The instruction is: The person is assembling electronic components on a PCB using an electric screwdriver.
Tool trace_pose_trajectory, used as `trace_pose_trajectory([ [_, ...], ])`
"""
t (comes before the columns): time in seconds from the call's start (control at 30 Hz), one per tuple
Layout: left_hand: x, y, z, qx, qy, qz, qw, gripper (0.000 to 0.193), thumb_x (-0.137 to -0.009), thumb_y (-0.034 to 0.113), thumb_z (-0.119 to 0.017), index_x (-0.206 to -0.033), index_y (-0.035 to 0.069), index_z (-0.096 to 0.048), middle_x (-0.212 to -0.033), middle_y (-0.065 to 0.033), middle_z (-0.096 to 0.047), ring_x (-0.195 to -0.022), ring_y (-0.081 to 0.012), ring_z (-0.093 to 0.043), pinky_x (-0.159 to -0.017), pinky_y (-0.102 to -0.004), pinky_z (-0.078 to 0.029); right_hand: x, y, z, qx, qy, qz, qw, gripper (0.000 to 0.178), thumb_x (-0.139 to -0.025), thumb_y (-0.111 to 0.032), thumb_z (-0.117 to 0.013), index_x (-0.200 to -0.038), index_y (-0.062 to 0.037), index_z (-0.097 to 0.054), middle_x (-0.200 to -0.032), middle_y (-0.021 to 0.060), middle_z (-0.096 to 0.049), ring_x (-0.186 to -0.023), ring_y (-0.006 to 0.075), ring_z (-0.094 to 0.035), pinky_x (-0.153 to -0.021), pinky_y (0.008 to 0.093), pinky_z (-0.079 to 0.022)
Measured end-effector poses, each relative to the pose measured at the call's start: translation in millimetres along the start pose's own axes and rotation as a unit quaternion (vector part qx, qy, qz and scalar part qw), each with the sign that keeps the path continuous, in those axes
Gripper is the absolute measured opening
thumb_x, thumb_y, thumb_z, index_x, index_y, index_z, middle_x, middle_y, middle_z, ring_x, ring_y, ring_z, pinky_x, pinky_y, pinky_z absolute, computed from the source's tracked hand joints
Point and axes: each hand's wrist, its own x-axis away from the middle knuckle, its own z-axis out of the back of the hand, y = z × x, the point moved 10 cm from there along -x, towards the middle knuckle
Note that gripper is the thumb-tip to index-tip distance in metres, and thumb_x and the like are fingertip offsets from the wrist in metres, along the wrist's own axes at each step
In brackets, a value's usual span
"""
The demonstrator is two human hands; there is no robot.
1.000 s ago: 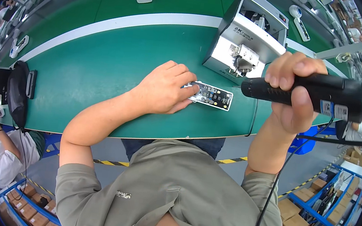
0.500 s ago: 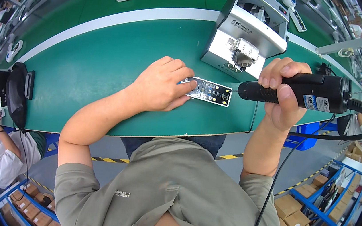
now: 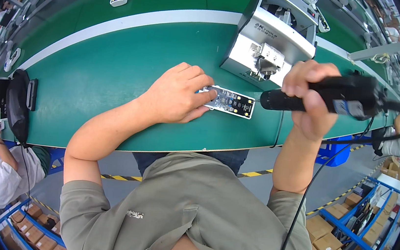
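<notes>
Circuit board [image 3: 236, 104] in its white casing lies face up on the green desk [image 3: 90, 88], in front of the silver machine [image 3: 264, 38], its left end under the bent fingers of the left hand [image 3: 182, 96]; whether they pinch it or only press on it I cannot tell. Wrapped around a black power screwdriver [image 3: 349, 92], the right hand [image 3: 313, 99] keeps the tool's nose level beside the board's right end.
</notes>
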Motion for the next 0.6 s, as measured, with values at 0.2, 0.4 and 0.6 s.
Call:
trace_pose_trajectory([
  [0.2,1,1,-7,0.0,-0.007,0.002,1.0,0.028,-0.072,0.018,-0.073,-0.097,0.008,-0.066,-0.105,-0.0068,-0.06,-0.091,-0.0227,-0.054,-0.08,-0.0339,-0.044,-23,-47,-4,0.03,-0.002,0.139,0.99,0.02,-0.083,-0.014,-0.058,-0.101,-0.006,-0.055,-0.076,0.0061,-0.054,-0.069,0.0179,-0.05,-0.065,0.0294,-0.043],
  [0.4,3,1,-6,0.001,-0.003,0.0,1.0,0.028,-0.071,0.017,-0.073,-0.097,0.008,-0.066,-0.106,-0.0067,-0.06,-0.091,-0.023,-0.055,-0.079,-0.0343,-0.044,-27,-31,-17,0.066,-0.008,0.135,0.989,0.021,-0.079,-0.007,-0.06,-0.099,-0.0043,-0.054,-0.075,0.0082,-0.055,-0.066,0.0176,-0.051,-0.061,0.0281,-0.044],
  [0.6,3,0,-6,0.007,-0.001,0.003,1.0,0.028,-0.071,0.016,-0.073,-0.097,0.008,-0.065,-0.107,-0.0067,-0.06,-0.09,-0.0232,-0.056,-0.079,-0.0344,-0.044,-28,-25,-18,-0.008,-0.036,0.081,0.996,0.025,-0.078,-0.007,-0.061,-0.102,-0.0035,-0.053,-0.075,0.0081,-0.054,-0.066,0.0168,-0.051,-0.06,0.0267,-0.044],
])
